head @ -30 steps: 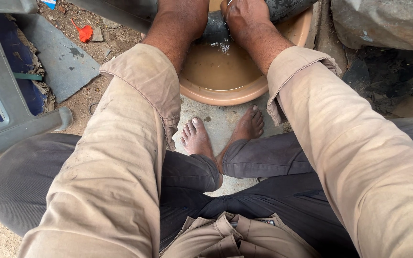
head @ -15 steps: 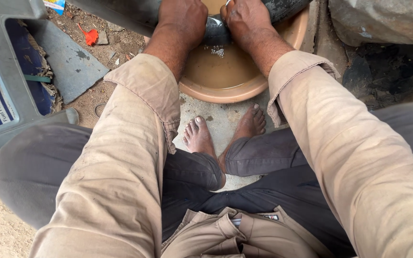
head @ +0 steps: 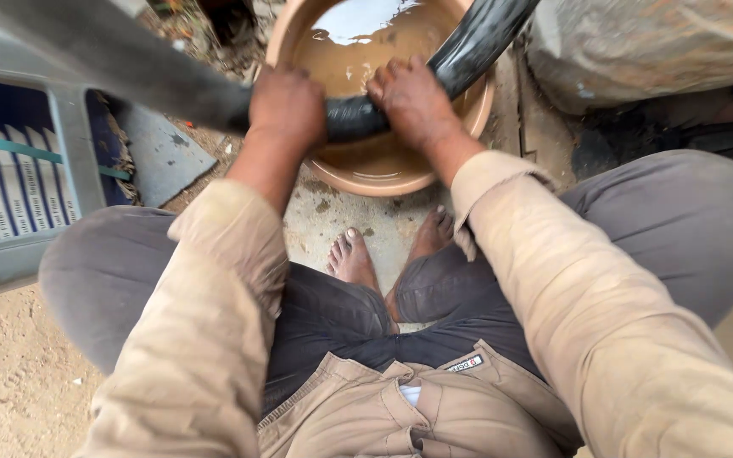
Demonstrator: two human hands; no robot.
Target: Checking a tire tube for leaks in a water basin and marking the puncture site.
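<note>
Sandy ground, a grey crate [head: 19, 170] at nine o'clock. Over the basin [head: 383, 174] of muddy water at twelve, the left hand [head: 286, 106] and right hand [head: 413, 102] clench a black tube [head: 354, 119]. Being wet, it could slip and splash.

Two hands show: the left hand [head: 286, 106] and the right hand [head: 413, 102], both closed around one black rubber tube [head: 358, 119]. One tan basin [head: 468, 114] sits under them, holding muddy water. Two bare feet rest on the ground below it, a left foot [head: 351, 259] and a right foot [head: 431, 235]. One grey plastic crate [head: 69, 161] stands on the left side, with one flat grey slab [head: 161, 157] beside it. One big grey sack [head: 646, 51] lies on the right side.
</note>
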